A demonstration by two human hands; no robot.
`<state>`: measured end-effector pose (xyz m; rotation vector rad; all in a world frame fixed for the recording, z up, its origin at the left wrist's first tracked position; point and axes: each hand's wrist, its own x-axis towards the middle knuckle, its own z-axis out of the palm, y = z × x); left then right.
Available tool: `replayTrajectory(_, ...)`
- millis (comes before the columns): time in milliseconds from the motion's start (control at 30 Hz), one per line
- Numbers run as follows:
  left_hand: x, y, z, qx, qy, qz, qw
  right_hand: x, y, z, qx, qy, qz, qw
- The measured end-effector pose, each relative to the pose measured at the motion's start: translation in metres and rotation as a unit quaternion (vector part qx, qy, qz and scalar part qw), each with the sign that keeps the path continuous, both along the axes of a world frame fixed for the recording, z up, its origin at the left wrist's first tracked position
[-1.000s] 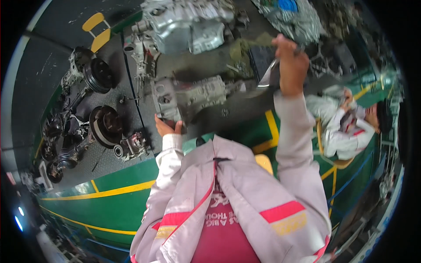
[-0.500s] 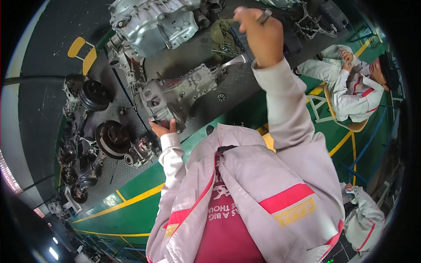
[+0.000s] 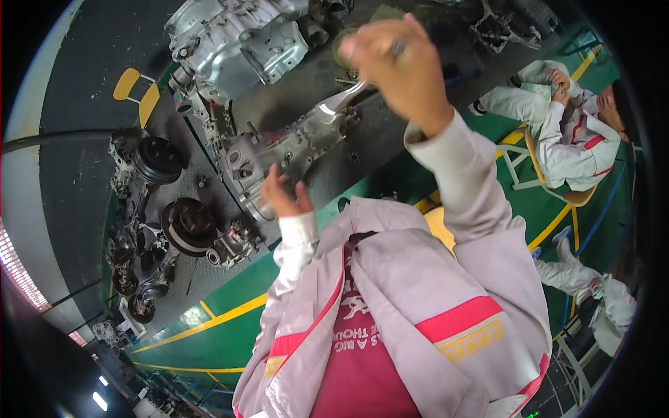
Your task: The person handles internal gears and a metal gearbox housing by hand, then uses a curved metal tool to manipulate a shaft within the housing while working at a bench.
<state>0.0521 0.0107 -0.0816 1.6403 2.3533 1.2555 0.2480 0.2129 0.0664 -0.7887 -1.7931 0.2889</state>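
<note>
A grey metal gearbox housing (image 3: 240, 159) lies on the dark workbench, with bolt holes along its flange. My right hand (image 3: 408, 73) is raised above the housing's right end, fingers closed round a shiny metal tool (image 3: 337, 102) with a long shank and a broad, flat end. That flat end appears over the housing's upper right part; whether it touches cannot be told. Beside the housing's near edge, my left hand (image 3: 284, 195) has its fingers apart and holds nothing. Its fingertips overlap the housing in view, and contact is unclear.
A larger silvery transmission casing (image 3: 244, 42) stands behind. Brake drums (image 3: 188, 226) and other greasy parts lie at the left. A seated person (image 3: 571, 132) is at the right, and another person (image 3: 603, 299) is below. A yellow-topped stool (image 3: 127, 85) stands beyond the bench.
My left hand has left the housing's lower left end and moved right, fingers spreading. My right hand has come left and lower with the tool, whose flat end is now over the housing.
</note>
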Motion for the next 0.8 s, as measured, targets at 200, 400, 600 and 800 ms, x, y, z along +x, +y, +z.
replayTrajectory(200, -0.001, 0.045, -0.085, -0.091, -0.41, -0.095, 0.903, 0.006, 0.0, -0.005, -0.077, 0.053, 0.012, 0.996)
replayTrajectory(400, 0.002, 0.085, -0.106, -0.174, -0.502, -0.041, 0.846, 0.025, -0.005, -0.015, -0.122, 0.065, 0.028, 0.99)
replayTrajectory(600, -0.004, 0.101, -0.132, -0.216, -0.504, -0.006, 0.836, 0.043, -0.025, -0.017, -0.127, 0.094, 0.158, 0.975)
replayTrajectory(800, 0.0, 0.121, -0.139, -0.247, -0.49, -0.024, 0.836, 0.079, -0.03, -0.046, -0.303, 0.5, 0.185, 0.79)
